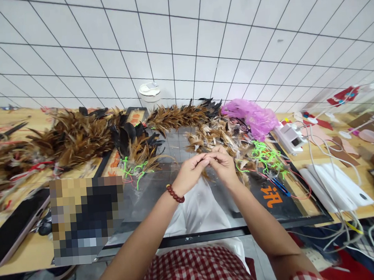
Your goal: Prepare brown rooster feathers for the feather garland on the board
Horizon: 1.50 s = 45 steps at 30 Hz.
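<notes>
Brown feather [205, 173]: small, slender, centre of the frame, its lower part hanging just below the meeting fingertips. It is probably very light, soft in the vane and stiffer along the shaft, easily bent or frayed; the quill end is likely the best place to take hold.

Left hand [191, 170] and right hand [222, 165]: drawn together in a pinch, thumbs and forefingers meeting above the feather. The exact contact is hidden, so which of the hands grasps it cannot be told.

Loose brown feathers [216, 131]: heaped just beyond the hands. Feather garland [177, 117]: behind the heap, upper centre. Bright green cords [266, 155] and purple plastic bag [252, 116]: right of centre. Dark feather bundle [138, 145]: left of centre. Dark board [296, 211]: beneath the hands, on the wooden tabletop [32, 259].
</notes>
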Available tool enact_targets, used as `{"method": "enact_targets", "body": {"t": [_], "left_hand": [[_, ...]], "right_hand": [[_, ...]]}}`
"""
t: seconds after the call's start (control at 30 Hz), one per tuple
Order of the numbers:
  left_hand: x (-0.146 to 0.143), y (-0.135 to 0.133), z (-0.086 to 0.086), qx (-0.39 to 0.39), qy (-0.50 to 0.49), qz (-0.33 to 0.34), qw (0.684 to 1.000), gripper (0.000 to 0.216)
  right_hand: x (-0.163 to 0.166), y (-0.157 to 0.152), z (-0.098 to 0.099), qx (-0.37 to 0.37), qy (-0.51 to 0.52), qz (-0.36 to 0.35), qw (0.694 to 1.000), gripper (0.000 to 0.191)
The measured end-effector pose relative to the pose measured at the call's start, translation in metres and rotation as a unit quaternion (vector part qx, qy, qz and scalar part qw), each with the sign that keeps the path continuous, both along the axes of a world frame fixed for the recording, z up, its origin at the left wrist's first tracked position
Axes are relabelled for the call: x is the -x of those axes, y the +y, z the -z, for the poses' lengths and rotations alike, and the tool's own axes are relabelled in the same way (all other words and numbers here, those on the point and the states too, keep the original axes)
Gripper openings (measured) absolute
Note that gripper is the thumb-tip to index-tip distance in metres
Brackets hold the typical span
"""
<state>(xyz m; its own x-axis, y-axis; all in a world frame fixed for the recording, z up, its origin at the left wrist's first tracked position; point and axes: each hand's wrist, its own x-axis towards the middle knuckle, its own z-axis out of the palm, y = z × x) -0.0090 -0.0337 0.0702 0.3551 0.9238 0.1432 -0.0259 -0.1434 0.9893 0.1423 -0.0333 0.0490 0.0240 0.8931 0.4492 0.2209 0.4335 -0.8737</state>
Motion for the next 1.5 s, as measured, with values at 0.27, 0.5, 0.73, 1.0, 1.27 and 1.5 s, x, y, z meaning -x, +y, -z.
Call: {"method": "enact_targets", "body": {"t": [0.27, 0.5, 0.73, 1.0, 1.27, 1.5], "left_hand": [[-0.011, 0.001, 0.013, 0.127, -0.077, 0.031, 0.988, 0.032], [0.018, -0.004, 0.026, 0.137, -0.125, -0.025, 0.982, 0.025], [0.023, -0.01, 0.024, 0.175, -0.243, -0.079, 0.951, 0.025], [0.016, -0.01, 0.033, 0.233, -0.261, -0.074, 0.934, 0.03], [0.012, -0.011, 0.036, 0.233, -0.271, -0.073, 0.931, 0.031], [0.009, -0.013, 0.02, 0.223, -0.28, -0.02, 0.934, 0.028]], "right_hand": [[0.004, -0.008, -0.003, -0.017, -0.045, 0.043, 0.998, 0.018], [-0.119, 0.007, -0.037, 0.009, -0.355, 0.208, 0.911, 0.021], [-0.222, 0.011, -0.006, 0.266, -0.449, 0.326, 0.788, 0.029], [-0.229, 0.02, 0.016, 0.218, -0.313, 0.32, 0.867, 0.029], [-0.218, 0.01, -0.019, 0.163, 0.087, 0.27, 0.945, 0.031], [-0.09, -0.008, -0.054, 0.05, -0.241, 0.082, 0.966, 0.009]]}}
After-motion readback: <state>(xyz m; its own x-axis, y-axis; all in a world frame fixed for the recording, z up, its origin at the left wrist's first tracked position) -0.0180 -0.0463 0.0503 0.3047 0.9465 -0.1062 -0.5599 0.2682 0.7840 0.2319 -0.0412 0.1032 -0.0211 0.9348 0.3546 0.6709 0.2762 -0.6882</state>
